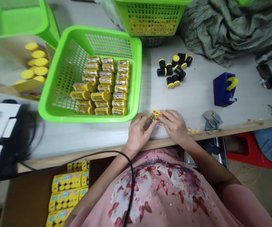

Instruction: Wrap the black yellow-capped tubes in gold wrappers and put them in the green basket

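Note:
Between my two hands, over the table's front edge, is a small yellow printed piece, perhaps a label or wrapper; the fingers partly cover it. My left hand pinches its left side with thumb and fingertips. On the other side, the fingers of my right hand press onto it. Just left of my hands stands a green basket holding several rows of yellow wrapped tubes. Beyond my hands lies a loose group of black canisters with yellow caps.
A blue tape dispenser and a crumpled cloth are on the right. Small colourful rings lie by the edge. Another green basket and a grey sack sit behind. A black cable crosses my front; yellow boxes are below.

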Tool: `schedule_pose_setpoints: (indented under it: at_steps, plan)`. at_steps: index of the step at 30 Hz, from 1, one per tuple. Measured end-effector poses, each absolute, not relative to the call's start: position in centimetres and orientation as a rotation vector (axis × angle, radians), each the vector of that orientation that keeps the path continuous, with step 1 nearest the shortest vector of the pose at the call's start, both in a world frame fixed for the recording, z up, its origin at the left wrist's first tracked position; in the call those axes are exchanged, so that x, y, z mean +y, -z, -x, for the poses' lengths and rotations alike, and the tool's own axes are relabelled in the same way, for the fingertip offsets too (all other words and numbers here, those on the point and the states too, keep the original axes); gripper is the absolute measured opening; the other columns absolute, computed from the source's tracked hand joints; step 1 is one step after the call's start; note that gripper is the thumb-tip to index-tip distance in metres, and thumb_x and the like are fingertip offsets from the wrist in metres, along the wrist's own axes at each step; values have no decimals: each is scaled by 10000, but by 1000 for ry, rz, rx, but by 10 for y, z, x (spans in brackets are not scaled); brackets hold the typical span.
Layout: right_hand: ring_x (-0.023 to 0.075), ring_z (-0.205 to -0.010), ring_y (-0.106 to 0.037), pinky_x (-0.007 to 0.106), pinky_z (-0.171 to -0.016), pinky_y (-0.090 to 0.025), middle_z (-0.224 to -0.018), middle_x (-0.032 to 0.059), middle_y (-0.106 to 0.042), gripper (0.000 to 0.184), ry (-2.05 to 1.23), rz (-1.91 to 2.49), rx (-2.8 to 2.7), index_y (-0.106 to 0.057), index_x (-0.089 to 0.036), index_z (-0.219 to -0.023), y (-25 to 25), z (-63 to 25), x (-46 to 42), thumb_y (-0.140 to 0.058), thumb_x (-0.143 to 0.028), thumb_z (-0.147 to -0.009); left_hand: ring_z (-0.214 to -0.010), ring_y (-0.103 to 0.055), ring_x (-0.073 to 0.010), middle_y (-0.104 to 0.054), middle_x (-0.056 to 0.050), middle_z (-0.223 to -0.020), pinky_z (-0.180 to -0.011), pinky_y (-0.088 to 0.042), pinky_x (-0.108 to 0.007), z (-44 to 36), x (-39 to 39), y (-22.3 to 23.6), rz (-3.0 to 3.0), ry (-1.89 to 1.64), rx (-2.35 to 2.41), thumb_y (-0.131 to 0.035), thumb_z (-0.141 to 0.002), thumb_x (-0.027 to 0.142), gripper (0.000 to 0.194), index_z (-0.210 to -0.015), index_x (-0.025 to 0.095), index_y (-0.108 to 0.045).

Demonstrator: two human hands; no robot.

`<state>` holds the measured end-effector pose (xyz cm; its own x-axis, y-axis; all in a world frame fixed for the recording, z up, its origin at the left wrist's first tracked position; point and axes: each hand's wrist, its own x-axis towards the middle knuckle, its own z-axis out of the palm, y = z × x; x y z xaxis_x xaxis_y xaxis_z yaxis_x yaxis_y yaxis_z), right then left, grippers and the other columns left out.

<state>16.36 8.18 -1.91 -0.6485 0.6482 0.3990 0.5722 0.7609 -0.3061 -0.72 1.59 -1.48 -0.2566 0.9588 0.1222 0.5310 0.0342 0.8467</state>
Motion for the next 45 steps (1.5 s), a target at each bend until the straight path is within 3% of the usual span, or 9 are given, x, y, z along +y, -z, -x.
schedule_pose_setpoints:
  at_steps: [4,9,15,21,24,27,31,40,45]
  plan:
    - [204,-1162,-625,380,-1008,-521,-1278,83,-666,330,-373,853,-2340,-693,-245,-1194,10,-162,78,-495,-138,-953,-935,-622,-199,-686,-65,-957,-879,-494,-333,7,24,4,-1428,-1204,1616,-597,-891,417,271,-899,199,-757]
    - [191,-976,-680,357,-895,-577,-1224,105,-662,407,-805,1016,-2103,-599,-218,-1290,-2,-164,111,-625,-344,-904,-658,-613,-162,-717,-20,-719,-672,-497,-281,7,33,-2,-957,-1191,1413,-692,-805,455,292,-735,181,-765]
    - [253,-911,-625,463,-898,-528,-1026,136,-675,288,-337,1398,-2155,-637,-129,-1026,1,-147,197,-705,-329,-829,-613,-628,-143,-760,-37,-750,-621,-530,-272,-1,36,-2,-536,-1209,1253,-888,-549,394,298,-687,163,-758]
    - [349,-1106,-540,553,-991,-434,-1103,203,-613,227,-155,1488,-2372,-626,-88,-1046,3,-124,213,-614,-144,-827,-724,-696,-162,-766,-22,-742,-841,-552,-310,1,35,2,-431,-1252,1136,-883,-568,394,285,-729,182,-782]
    - [286,-1017,-582,504,-980,-466,-1077,158,-616,266,-424,1420,-2232,-640,-111,-1059,-6,-141,196,-607,-151,-798,-689,-697,-157,-763,-14,-728,-830,-552,-309,3,33,3,-424,-1264,1129,-874,-582,415,276,-692,184,-770]
    - [200,-881,-618,427,-898,-542,-980,68,-633,258,-1057,1224,-1966,-661,-168,-1033,-19,-170,171,-633,-249,-790,-701,-702,-162,-772,-21,-739,-828,-547,-309,4,31,3,-483,-1248,1145,-891,-559,352,246,-687,185,-764]
    - [181,-935,-646,395,-884,-566,-1035,37,-651,294,-1744,990,-1632,-697,-206,-1034,-36,-197,141,-687,-361,-784,-775,-722,-203,-786,-34,-782,-882,-541,-358,4,31,1,-499,-1219,1134,-902,-522,305,246,-701,198,-773]
    - [212,-1018,-601,376,-891,-528,-1059,46,-654,282,-1650,880,-1854,-741,-273,-1057,-39,-198,134,-695,-413,-817,-761,-711,-199,-786,-48,-786,-870,-533,-339,4,29,0,-575,-1159,1181,-882,-564,311,222,-727,187,-794]
    - [194,-1001,-600,365,-894,-528,-1058,37,-649,255,-1611,906,-1884,-736,-280,-1064,-32,-199,137,-680,-374,-833,-710,-710,-200,-781,-59,-781,-815,-547,-342,3,28,1,-562,-1143,1119,-822,-656,446,294,-759,173,-798]
